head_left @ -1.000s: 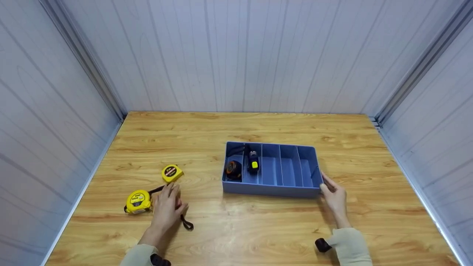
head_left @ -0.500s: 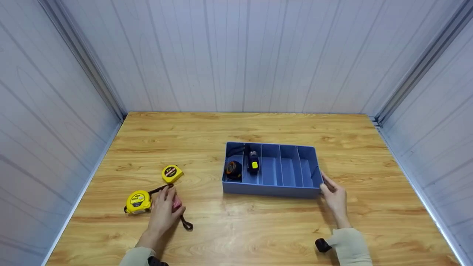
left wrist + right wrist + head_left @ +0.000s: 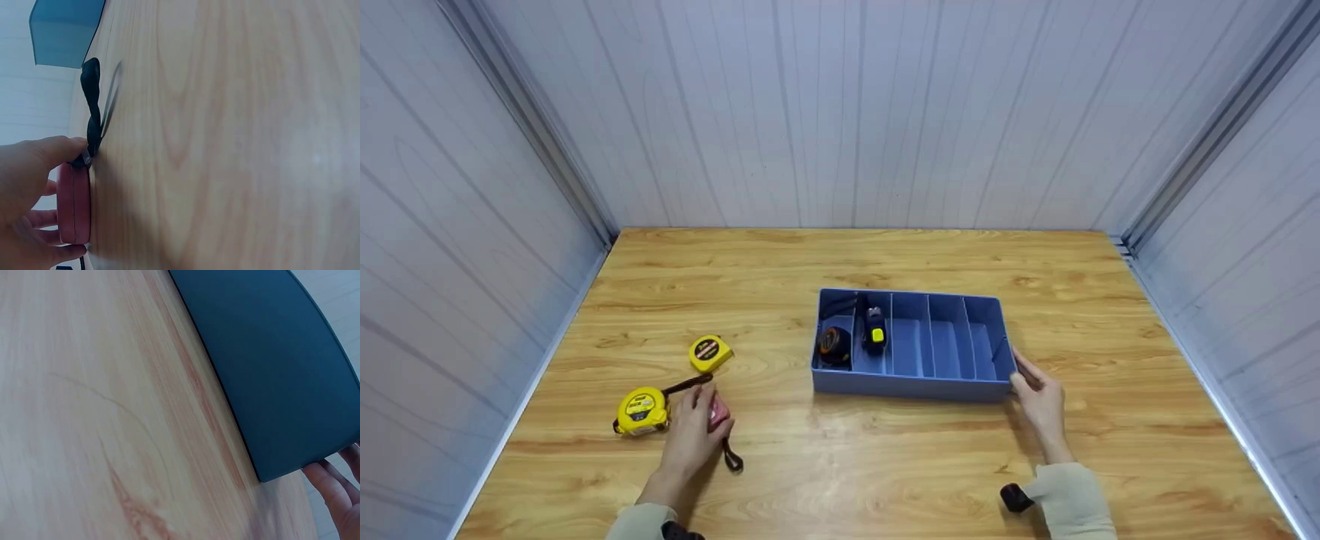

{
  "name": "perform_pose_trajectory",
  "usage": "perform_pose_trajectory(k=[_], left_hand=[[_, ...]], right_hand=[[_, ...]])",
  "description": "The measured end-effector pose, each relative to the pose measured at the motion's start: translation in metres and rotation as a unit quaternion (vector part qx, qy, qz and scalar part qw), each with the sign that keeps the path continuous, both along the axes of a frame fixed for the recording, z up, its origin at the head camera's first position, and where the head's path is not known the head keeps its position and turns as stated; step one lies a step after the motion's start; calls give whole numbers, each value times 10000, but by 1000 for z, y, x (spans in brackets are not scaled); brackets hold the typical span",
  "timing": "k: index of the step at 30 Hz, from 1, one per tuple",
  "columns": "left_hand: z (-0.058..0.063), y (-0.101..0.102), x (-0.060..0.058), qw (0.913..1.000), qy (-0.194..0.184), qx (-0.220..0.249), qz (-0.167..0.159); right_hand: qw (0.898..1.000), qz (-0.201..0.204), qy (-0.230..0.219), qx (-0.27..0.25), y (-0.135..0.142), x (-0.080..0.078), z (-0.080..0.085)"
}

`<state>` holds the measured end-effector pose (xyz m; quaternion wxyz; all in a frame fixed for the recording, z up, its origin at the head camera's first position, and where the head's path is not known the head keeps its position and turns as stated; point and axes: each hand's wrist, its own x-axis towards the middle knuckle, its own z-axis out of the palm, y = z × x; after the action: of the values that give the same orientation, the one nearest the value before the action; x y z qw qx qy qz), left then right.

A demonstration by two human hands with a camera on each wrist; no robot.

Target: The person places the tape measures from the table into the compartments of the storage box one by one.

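My left hand [image 3: 688,433] pinches a pink tape measure [image 3: 718,412], thumb on one side and fingers on the other. In the left wrist view its pinkish-red case [image 3: 73,203] stands on edge at the tabletop, with a black wrist strap [image 3: 92,107] at the thumb end. Just left of that hand lies a big yellow tape measure [image 3: 640,410] with a black strap; a smaller yellow tape measure [image 3: 709,353] lies beyond it. My right hand [image 3: 1041,405] rests against the right end of a blue divided box [image 3: 911,387], its fingers touching the outer end wall [image 3: 275,377].
Inside the box, the leftmost compartment holds a black-and-orange tape measure [image 3: 835,345]. A black tape measure with a yellow button [image 3: 874,330] sits in the compartment beside it. Light panelled walls enclose the wooden table [image 3: 840,465] at the back and sides.
The left hand has shifted slightly and more of the pink tape measure shows. Its strap loop has moved a little left. The right hand and the box stay where they were.
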<state>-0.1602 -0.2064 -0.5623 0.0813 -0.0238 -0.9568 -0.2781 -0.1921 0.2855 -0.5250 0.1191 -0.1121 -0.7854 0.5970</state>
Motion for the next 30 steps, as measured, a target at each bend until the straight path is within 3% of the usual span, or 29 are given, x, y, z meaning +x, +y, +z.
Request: perform_pose_trajectory(k=[9,25,30], left_hand=[[-2,-1,0,9997,242,24,46],[2,3,0,9995,252,64,153],[6,5,-1,9996,232,75,164]], right_hand=[[9996,-67,165,231,6,-4,-18],[9997,156,186,50,7,-4,-17],[9991,3,336,252,17,-14,-44]])
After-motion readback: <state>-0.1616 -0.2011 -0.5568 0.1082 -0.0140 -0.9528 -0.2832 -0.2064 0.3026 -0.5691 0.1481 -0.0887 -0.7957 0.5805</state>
